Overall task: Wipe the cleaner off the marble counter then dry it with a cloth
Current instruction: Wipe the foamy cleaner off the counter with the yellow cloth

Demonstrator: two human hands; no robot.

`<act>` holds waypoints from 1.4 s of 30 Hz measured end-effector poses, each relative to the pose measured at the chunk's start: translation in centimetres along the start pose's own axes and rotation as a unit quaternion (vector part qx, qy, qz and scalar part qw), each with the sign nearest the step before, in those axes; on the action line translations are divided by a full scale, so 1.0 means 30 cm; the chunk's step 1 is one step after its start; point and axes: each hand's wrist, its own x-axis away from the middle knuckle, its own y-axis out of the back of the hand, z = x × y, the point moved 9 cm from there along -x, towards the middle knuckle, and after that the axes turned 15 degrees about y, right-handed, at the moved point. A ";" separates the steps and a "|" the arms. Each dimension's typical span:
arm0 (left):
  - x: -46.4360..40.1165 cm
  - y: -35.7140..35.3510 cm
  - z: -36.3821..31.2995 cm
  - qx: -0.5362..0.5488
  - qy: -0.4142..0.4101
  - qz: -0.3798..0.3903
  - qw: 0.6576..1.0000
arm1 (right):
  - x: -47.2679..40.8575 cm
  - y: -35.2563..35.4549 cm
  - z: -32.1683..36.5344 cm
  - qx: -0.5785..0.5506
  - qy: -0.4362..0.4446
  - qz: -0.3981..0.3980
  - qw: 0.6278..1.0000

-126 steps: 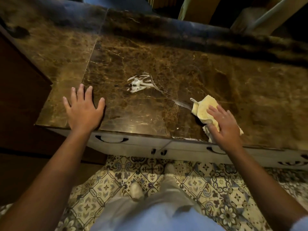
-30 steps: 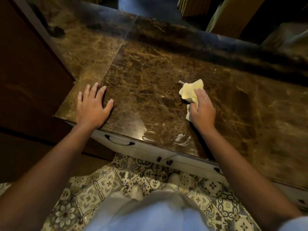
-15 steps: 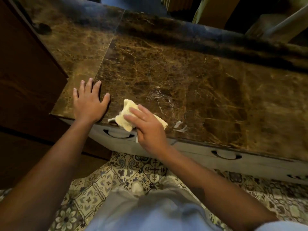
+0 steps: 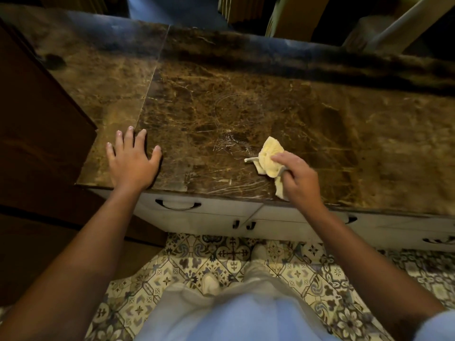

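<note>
Light-blue short-sleeved shirt [image 4: 236, 323], pale trousers [image 4: 256, 274], bare forearms [image 4: 81, 254].

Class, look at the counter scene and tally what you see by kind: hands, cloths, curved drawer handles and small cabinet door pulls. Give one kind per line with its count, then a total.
Hands: 2, left hand and right hand
Cloths: 1, yellow cloth
Curved drawer handles: 3
Small cabinet door pulls: 2
Total: 8

Home kitchen: marble counter [image 4: 246, 107], drawers [image 4: 209, 212].
</note>
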 end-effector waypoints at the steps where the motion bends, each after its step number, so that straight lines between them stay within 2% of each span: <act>1: 0.000 -0.001 0.000 0.001 0.001 0.001 1.000 | -0.018 0.037 -0.018 -0.055 -0.056 -0.025 0.997; 3: 0.002 -0.003 0.001 0.002 0.001 0.003 1.000 | -0.037 0.118 -0.068 -0.178 -0.166 -0.103 0.964; 5: 0.002 -0.004 0.004 0.001 0.001 0.001 1.000 | -0.020 0.180 -0.147 -0.300 -0.277 -0.189 0.893; 6: 0.001 -0.004 0.004 0.001 0.000 0.000 1.000 | -0.003 0.195 -0.183 -0.327 -0.321 -0.206 0.865; 7: 0.000 -0.005 0.004 0.002 0.000 0.000 1.000 | 0.020 0.210 -0.211 -0.309 -0.357 -0.199 0.859; 9: -0.002 -0.009 0.003 0.004 0.000 -0.001 1.000 | 0.074 0.266 -0.259 -0.172 -0.382 -0.177 0.890; 10: -0.003 -0.012 0.003 0.004 0.000 -0.003 1.000 | 0.092 0.310 -0.271 -0.088 -0.360 -0.192 0.909; 12: -0.004 -0.016 0.006 0.004 0.000 -0.006 1.000 | 0.065 0.362 -0.222 0.050 -0.231 -0.208 0.949; 14: -0.004 -0.018 0.009 0.004 0.001 -0.007 1.000 | -0.008 0.292 -0.169 0.171 -0.091 -0.110 0.975; 15: -0.004 -0.017 0.008 0.003 0.000 -0.006 1.000 | -0.035 0.233 -0.170 0.213 -0.060 -0.041 0.974; 17: -0.002 -0.014 0.005 0.002 -0.003 -0.001 1.000 | -0.056 0.129 -0.212 0.266 -0.071 0.083 0.958; 19: -0.001 -0.011 0.006 0.003 -0.004 0.005 1.000 | -0.041 0.086 -0.246 0.274 -0.079 0.136 0.949; 24: -0.002 -0.010 0.002 0.009 -0.003 -0.001 1.000 | 0.119 0.015 -0.148 0.268 0.013 0.137 0.954; 27: -0.004 -0.013 0.000 0.006 0.000 -0.008 1.000 | 0.133 -0.091 -0.044 0.260 0.037 0.147 0.954; 30: -0.005 -0.011 -0.001 0.009 0.000 -0.015 1.000 | 0.068 -0.249 0.105 0.241 0.094 0.169 0.951; 35: -0.008 -0.015 0.009 0.018 0.000 -0.026 0.999 | -0.067 -0.501 0.318 0.218 0.226 0.210 0.926; 39: -0.011 -0.012 0.010 0.017 0.004 -0.028 0.999 | -0.244 -0.538 0.307 0.205 0.266 0.228 0.914; 42: -0.010 -0.010 0.012 0.021 0.002 -0.030 0.999 | -0.399 -0.491 0.198 0.217 0.252 0.231 0.914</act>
